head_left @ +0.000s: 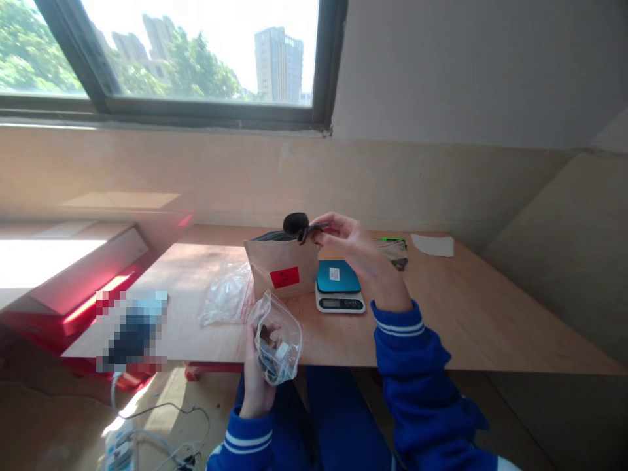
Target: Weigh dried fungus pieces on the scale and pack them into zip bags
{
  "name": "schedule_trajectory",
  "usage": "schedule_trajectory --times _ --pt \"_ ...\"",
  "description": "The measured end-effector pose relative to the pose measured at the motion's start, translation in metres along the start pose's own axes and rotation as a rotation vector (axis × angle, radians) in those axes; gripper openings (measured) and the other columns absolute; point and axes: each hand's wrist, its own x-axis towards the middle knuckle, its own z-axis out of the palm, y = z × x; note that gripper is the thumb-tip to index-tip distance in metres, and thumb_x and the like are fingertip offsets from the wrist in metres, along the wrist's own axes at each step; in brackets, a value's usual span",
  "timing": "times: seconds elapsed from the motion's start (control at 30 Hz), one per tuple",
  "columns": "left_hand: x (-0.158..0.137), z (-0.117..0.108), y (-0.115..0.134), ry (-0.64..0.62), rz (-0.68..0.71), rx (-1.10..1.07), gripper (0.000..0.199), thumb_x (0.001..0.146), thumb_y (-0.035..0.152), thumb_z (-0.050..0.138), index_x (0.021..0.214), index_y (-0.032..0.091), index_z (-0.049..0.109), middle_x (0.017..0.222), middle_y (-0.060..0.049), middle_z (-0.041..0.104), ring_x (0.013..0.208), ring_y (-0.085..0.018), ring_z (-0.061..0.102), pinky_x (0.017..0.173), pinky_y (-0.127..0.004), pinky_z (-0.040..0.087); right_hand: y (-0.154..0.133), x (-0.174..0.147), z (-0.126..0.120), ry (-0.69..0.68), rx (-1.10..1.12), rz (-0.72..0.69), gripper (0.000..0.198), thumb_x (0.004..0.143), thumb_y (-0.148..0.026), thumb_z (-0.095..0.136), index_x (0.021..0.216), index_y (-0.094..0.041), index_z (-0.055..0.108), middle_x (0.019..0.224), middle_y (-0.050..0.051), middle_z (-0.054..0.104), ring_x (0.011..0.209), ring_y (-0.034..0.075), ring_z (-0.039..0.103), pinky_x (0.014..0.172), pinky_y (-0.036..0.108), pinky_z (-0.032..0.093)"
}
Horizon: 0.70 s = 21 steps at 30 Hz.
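My left hand is closed round a clear zip-lock bag, holding it in front of the table's near edge. The bag's mouth gapes upward, and small brown, white and dark items show inside. Raised over the table, my right hand pinches a black object with a round, disc-like head and a thin dark part; its exact kind is unclear. This object is at the top right of a standing kraft paper pouch with a red label. Whether it touches the pouch's rim, I cannot tell.
A white kitchen scale with a blue top stands right of the pouch. Clear plastic bags lie to the left, near a blurred-out item. White paper lies at the back right. Cables run across the floor.
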Motion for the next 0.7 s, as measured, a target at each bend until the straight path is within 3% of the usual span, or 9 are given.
schedule_trajectory --times 0.17,0.3,0.53,0.7 --pt "-0.001 -0.001 0.003 0.012 0.004 -0.014 0.043 0.074 0.051 0.070 0.105 0.022 0.067 0.085 -0.002 0.065 0.060 -0.011 0.060 0.050 -0.021 0.051 -0.014 0.062 -0.006 -0.272 -0.451 0.112 0.014 0.070 -0.010 0.064 0.083 -0.012 0.070 0.077 0.002 0.070 0.070 0.011 0.061 0.063 0.020 0.045" --pt "0.001 -0.003 0.005 0.006 0.022 -0.029 0.043 0.075 0.050 0.069 0.110 0.023 0.067 0.084 -0.001 0.065 0.059 -0.010 0.058 0.050 -0.021 0.050 -0.011 0.080 0.005 -0.387 -0.698 0.100 0.013 0.070 -0.011 0.064 0.080 -0.010 0.072 0.072 0.000 0.069 0.065 0.010 0.058 0.057 0.019 0.040" --pt "0.005 -0.007 0.006 0.016 0.023 -0.036 0.054 0.074 0.056 0.069 0.120 0.027 0.063 0.087 0.000 0.063 0.058 -0.008 0.055 0.048 -0.020 0.049 -0.008 0.065 0.021 -0.245 -0.891 -0.029 0.020 0.078 -0.008 0.059 0.091 -0.011 0.073 0.089 0.006 0.073 0.078 0.015 0.062 0.066 0.023 0.044" --pt "0.004 -0.005 0.006 -0.003 0.016 -0.055 0.052 0.074 0.056 0.069 0.116 0.026 0.064 0.086 0.000 0.062 0.058 -0.009 0.055 0.049 -0.021 0.050 0.006 0.046 0.025 -0.188 -0.941 -0.142 0.018 0.090 -0.015 0.056 0.102 -0.012 0.070 0.101 0.010 0.071 0.093 0.019 0.063 0.085 0.033 0.045"
